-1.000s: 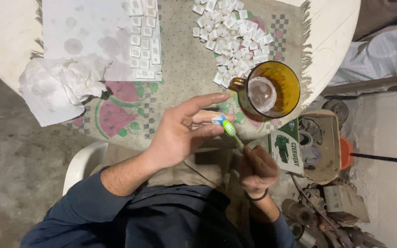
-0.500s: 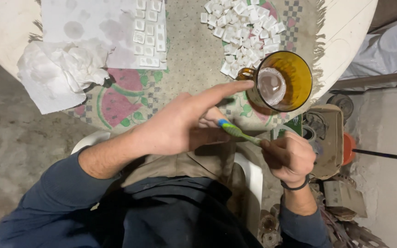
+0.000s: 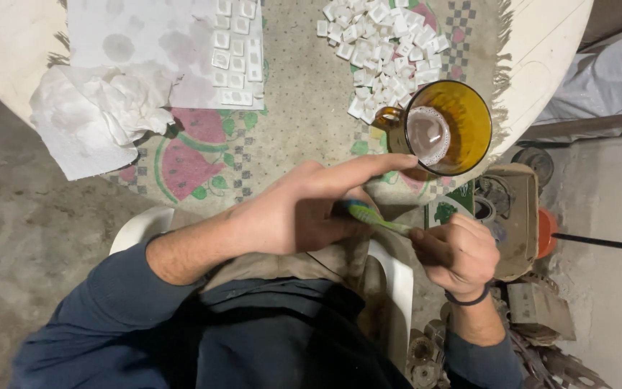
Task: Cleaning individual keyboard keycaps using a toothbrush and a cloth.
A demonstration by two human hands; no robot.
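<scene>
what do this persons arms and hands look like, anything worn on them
Both hands are bare, without gloves. The left hand comes out of a dark blue long sleeve pushed up the forearm. The right hand has a dark band round the wrist, above a dark blue cuff.

The left hand (image 3: 304, 212) reaches in from the lower left, forearm bare below a pushed-up blue sleeve, forefinger stretched straight, the other fingers curled in a pinching grip. The right hand (image 3: 458, 252) is a closed fist, knuckles up, a dark band at its wrist.
</scene>
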